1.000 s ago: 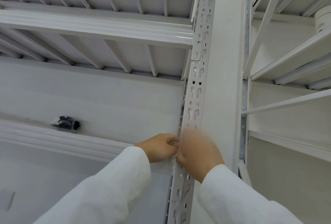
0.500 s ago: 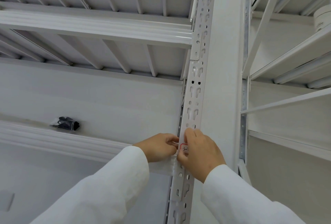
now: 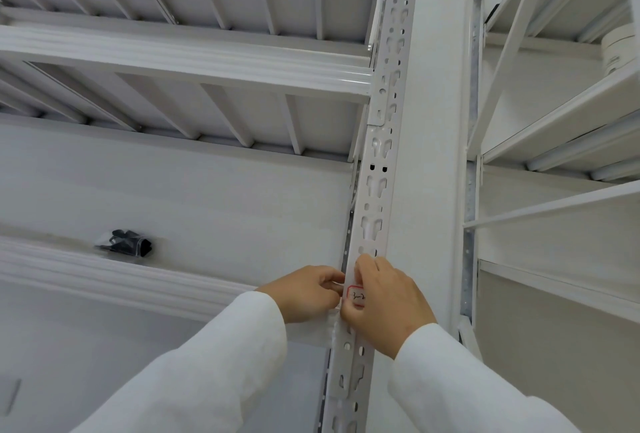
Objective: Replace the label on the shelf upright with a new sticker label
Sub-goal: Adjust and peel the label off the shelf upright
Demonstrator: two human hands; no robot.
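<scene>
Shelf upright (image 3: 375, 190): white perforated steel post with keyhole slots, running from the top of the view down to the bottom edge, slightly tilted in the wide-angle picture. A broad plain white face adjoins it on the right.

Sticker label (image 3: 356, 295): small white rectangle with a red rounded border and dark handwritten marks. It lies on the slotted face of the upright, at the level of the lower shelf beam, between the two hands. Its right part is covered by the right hand; the writing cannot be read.

Left hand (image 3: 308, 294): white sleeve, fingers curled, fingertips pinched together at the left edge of the upright, just beside the label. The grip is narrow; whether it pinches the label's edge or something else cannot be told.

Right hand (image 3: 384, 301): white sleeve, laid over the upright. Its thumb (image 3: 349, 311) sits below the label and a finger (image 3: 360, 270) above it, so the grip frames the label top and bottom and touches it.

Lower shelf beam (image 3: 104, 273): white, meeting the upright behind the left hand.

Upper shelf beam (image 3: 180, 62): white, hooked into the upright, with ribbed decking above.

Black item in clear bag (image 3: 126, 242): on the lower shelf, well left of the hands.

Neighbouring rack (image 3: 554, 128): white, at right.
</scene>
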